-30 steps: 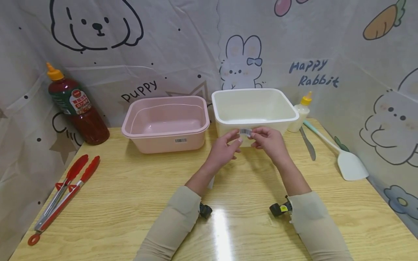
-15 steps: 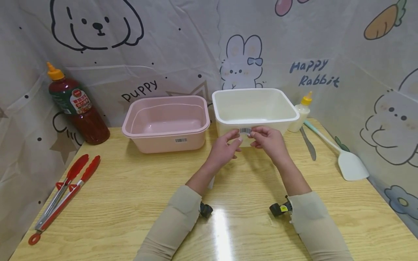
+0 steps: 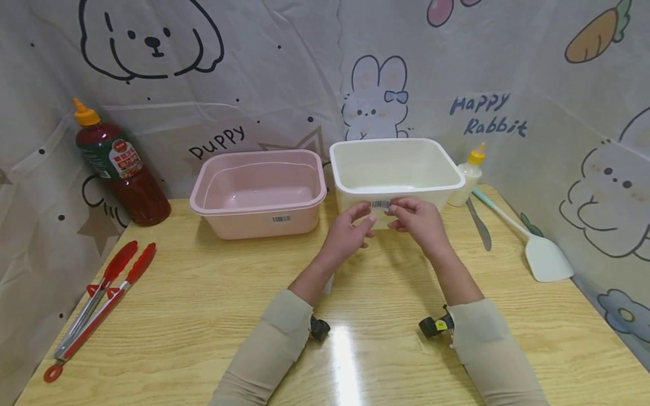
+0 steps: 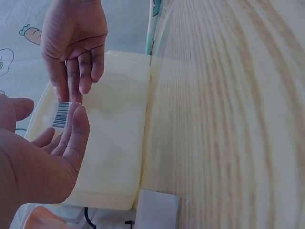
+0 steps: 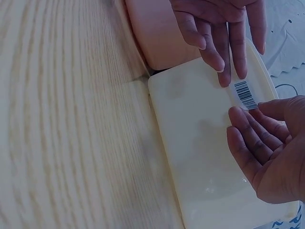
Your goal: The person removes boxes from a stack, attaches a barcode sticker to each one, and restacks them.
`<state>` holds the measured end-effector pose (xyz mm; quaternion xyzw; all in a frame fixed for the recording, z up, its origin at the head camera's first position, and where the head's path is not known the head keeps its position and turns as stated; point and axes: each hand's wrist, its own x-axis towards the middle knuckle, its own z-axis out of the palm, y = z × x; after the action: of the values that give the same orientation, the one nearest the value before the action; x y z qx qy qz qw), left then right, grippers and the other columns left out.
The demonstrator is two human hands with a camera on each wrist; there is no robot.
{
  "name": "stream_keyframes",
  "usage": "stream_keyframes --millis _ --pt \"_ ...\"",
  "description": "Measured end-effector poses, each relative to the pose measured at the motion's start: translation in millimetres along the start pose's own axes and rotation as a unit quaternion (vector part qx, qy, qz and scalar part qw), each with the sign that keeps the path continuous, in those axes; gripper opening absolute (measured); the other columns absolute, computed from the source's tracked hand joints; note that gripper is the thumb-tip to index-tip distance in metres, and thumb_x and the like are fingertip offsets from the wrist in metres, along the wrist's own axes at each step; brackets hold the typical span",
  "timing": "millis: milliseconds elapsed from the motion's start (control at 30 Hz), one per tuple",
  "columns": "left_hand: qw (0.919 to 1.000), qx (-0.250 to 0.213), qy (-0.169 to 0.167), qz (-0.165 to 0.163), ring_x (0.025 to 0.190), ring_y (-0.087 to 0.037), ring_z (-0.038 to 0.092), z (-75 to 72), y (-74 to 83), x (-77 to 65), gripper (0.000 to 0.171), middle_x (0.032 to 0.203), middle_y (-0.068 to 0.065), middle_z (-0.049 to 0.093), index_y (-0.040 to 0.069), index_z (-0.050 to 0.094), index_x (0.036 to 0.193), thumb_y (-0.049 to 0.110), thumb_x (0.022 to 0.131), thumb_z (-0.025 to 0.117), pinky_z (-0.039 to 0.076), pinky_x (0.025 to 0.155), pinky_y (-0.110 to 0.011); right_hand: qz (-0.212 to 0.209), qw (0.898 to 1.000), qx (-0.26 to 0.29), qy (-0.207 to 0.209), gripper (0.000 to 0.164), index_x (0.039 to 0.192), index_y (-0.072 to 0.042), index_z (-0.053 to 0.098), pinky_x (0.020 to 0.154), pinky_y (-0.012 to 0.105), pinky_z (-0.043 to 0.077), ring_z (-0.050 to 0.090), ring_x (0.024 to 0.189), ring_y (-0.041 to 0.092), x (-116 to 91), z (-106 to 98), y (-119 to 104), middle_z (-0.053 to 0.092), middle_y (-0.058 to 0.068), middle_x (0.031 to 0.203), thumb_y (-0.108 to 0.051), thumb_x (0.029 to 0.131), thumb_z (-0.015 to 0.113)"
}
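Observation:
A small barcode sticker (image 3: 381, 204) is at the front wall of the white plastic bin (image 3: 349, 198), just below its rim. My right hand (image 3: 420, 221) pinches the sticker's right end between thumb and finger, plain in the right wrist view. At the other end, the fingertips of my left hand (image 3: 347, 232) touch the sticker; the left thumb stands apart from it in the left wrist view. How much of the sticker's back touches the bin cannot be told. To the left stands a pink plastic bin (image 3: 244, 223) with a barcode label (image 3: 281, 219) on its front.
A red sauce bottle (image 3: 124, 175) and red-tipped tongs (image 3: 96, 304) are at the left. Right of the white bin are a small yellow-capped bottle (image 3: 468, 176), a knife (image 3: 479, 224) and a white spatula (image 3: 545, 256). A white piece (image 4: 157, 210) lies near my left wrist.
The sticker has shifted very slightly left and lies flatter against the white bin's front. Both hands have stayed almost in place.

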<state>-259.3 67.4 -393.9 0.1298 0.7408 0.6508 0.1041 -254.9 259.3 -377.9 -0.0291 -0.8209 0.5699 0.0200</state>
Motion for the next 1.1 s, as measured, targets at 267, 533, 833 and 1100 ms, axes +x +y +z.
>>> stream_keyframes --millis 267,533,833,1100 --pt "0.9997 -0.024 0.004 -0.002 0.09 -0.021 0.073 2.8 0.0 0.8 0.043 0.149 -0.013 0.055 0.013 0.053 0.141 0.028 0.102 0.061 0.06 0.067 -0.03 0.0 1.0 0.005 0.002 0.042 0.131 0.002 0.064 0.08 0.031 0.062 0.072 0.075 0.005 -1.3 -1.2 0.3 0.068 0.026 0.126 -0.028 0.102 0.061" --pt "1.0 0.006 0.001 -0.005 0.094 -0.02 0.073 3.2 1.4 0.5 0.047 0.151 -0.008 0.055 0.017 0.053 0.146 0.033 0.102 0.061 0.061 0.071 -0.032 -0.011 1.0 -0.003 0.008 0.041 0.128 0.001 0.066 0.082 0.035 0.062 0.073 0.075 0.005 -0.6 -0.4 2.0 0.069 0.025 0.123 -0.031 0.104 0.057" --pt "0.9999 0.012 0.001 -0.003 0.093 -0.02 0.073 5.2 2.4 1.6 0.05 0.15 -0.012 0.055 0.019 0.05 0.15 0.031 0.102 0.06 0.061 0.068 -0.031 -0.013 1.0 0.001 0.005 0.046 0.131 0.002 0.064 0.081 0.033 0.062 0.073 0.077 0.007 -2.2 -1.9 1.0 0.067 0.026 0.127 -0.035 0.106 0.053" --pt "0.9999 0.01 0.003 -0.001 0.091 -0.021 0.073 6.3 1.8 1.7 0.05 0.147 -0.012 0.057 0.019 0.049 0.15 0.029 0.102 0.06 0.06 0.066 -0.031 -0.016 1.0 -0.001 0.012 0.044 0.132 0.0 0.064 0.083 0.037 0.063 0.074 0.076 0.007 -2.7 -1.6 0.6 0.069 0.025 0.124 -0.033 0.106 0.052"
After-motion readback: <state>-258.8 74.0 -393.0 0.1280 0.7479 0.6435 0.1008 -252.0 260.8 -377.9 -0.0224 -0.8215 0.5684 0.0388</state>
